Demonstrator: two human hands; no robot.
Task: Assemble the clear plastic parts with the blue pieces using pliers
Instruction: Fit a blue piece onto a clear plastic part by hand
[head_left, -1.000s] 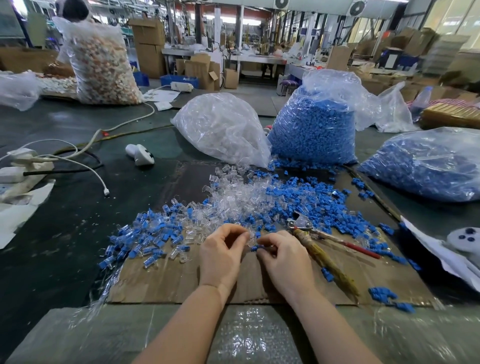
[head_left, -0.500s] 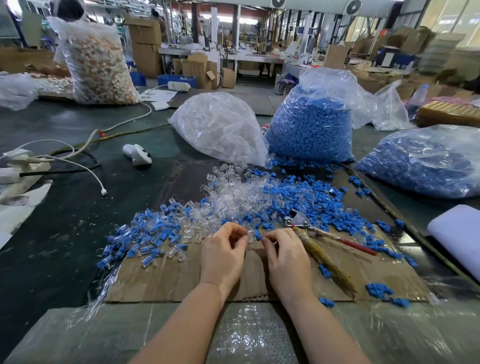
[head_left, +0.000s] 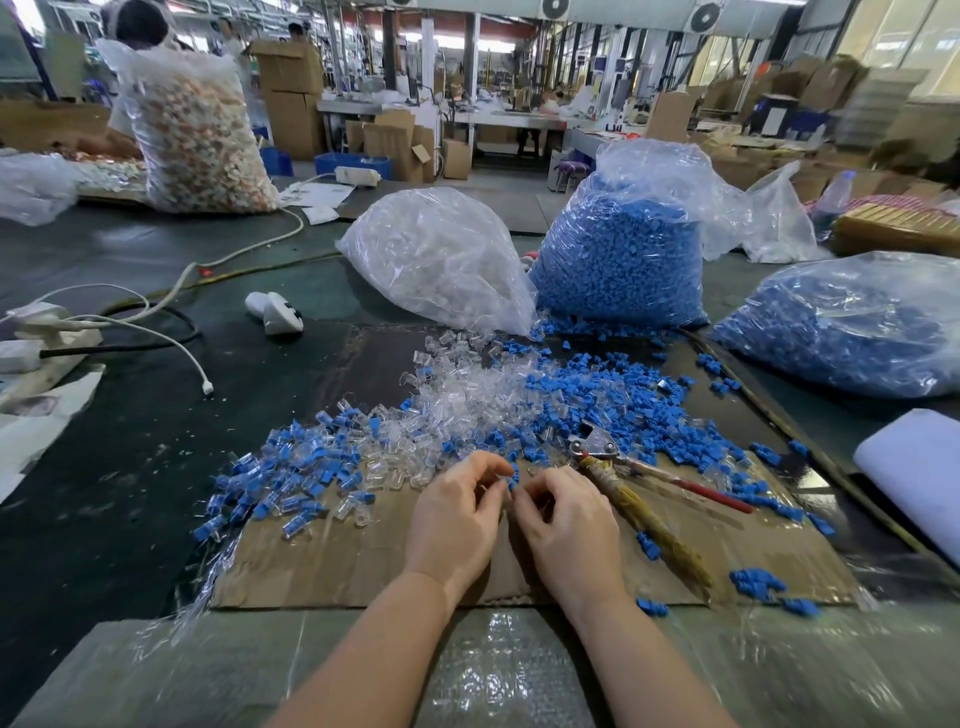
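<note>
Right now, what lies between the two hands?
In the head view, a small blue piece sits between the left hand and right hand, pinched at their fingertips.

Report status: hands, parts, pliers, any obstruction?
Left hand and right hand pinching a blue piece between them. Pliers idle on cardboard, right of hands. Nothing in the way.
</note>
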